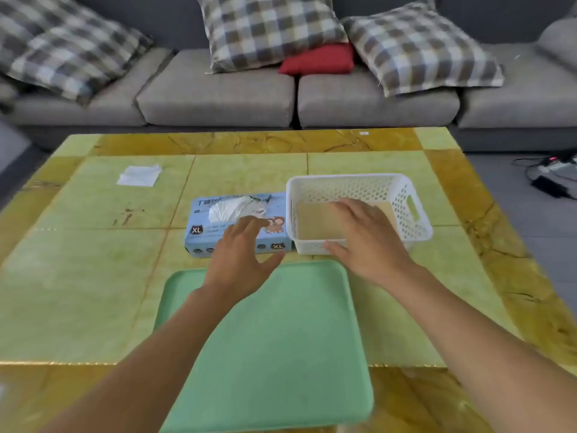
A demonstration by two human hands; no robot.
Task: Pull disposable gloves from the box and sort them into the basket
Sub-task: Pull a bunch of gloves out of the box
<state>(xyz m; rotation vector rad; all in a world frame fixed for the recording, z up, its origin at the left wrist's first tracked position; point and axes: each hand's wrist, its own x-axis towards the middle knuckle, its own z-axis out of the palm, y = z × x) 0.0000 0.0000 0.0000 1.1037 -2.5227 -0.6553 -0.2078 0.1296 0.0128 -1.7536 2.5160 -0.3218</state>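
Observation:
A light blue glove box (203, 226) marked XL lies on the table, with a white glove (232, 208) bulging from its top slot. A white perforated basket (402, 198) stands right beside it, touching its right end. My left hand (240, 254) hovers over the box's near right part, fingers spread and relaxed, holding nothing. Over the basket's near rim, my right hand (365, 239) reaches with straight fingers above its bare floor, thumb near the front wall. No glove shows inside the basket.
A green tray (281, 354) lies on the yellow-green tiled table (93, 276), close to me. A white tissue (139, 175) sits at the far left. A grey sofa (218, 98) with checked cushions stands behind. Cables lie on the floor (549, 179) at right.

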